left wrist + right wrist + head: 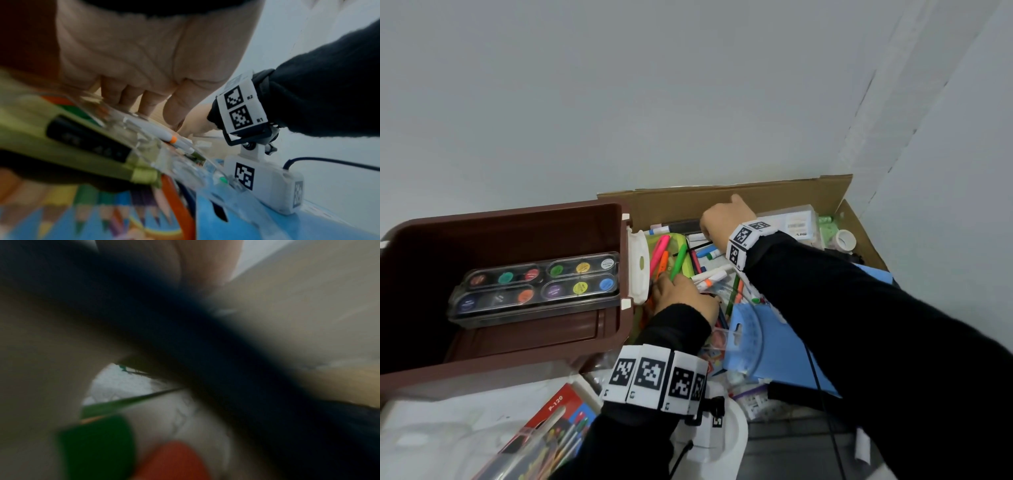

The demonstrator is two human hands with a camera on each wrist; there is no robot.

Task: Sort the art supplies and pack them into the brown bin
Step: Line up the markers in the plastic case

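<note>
Leftmost, the brown bin (517, 356) is seen standing open, with a lidded paint palette (536, 286) laid inside it. Just beside it, a cardboard box (774, 192) is filled with loose markers (710, 275) and other supplies. The left hand (681, 296) is lowered onto those markers, fingers bent down among them; whether any is actually gripped cannot be told. The right hand (726, 219) is closed on what seems to be a dark marker (681, 226), though its wrist view is badly blurred.
</note>
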